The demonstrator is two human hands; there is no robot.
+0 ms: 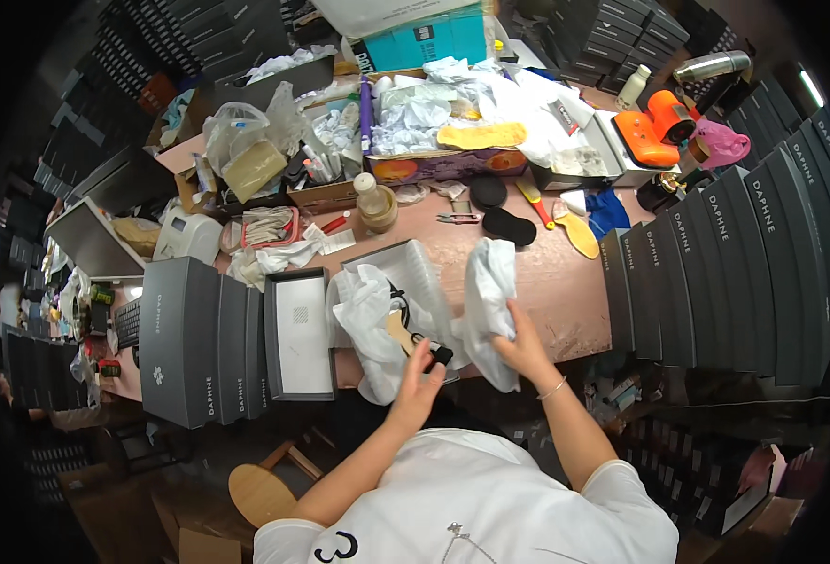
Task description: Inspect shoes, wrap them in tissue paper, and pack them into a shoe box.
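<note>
My right hand is closed on a bundle of white tissue paper, lifted over the table's front edge. Whatever the bundle wraps is hidden. My left hand has its fingers apart beside the black heel of a sandal; whether they touch it is hard to tell. The sandal has a beige insole and black straps. It lies in crumpled white tissue paper over an opened grey shoebox. Left of it rests a grey box part with a white inside, probably the lid.
Stacked grey shoeboxes stand left and right on the pink table. Behind are a glass bottle, black oval pads, a yellow-handled brush and a carton of crumpled paper. A wooden stool is below left.
</note>
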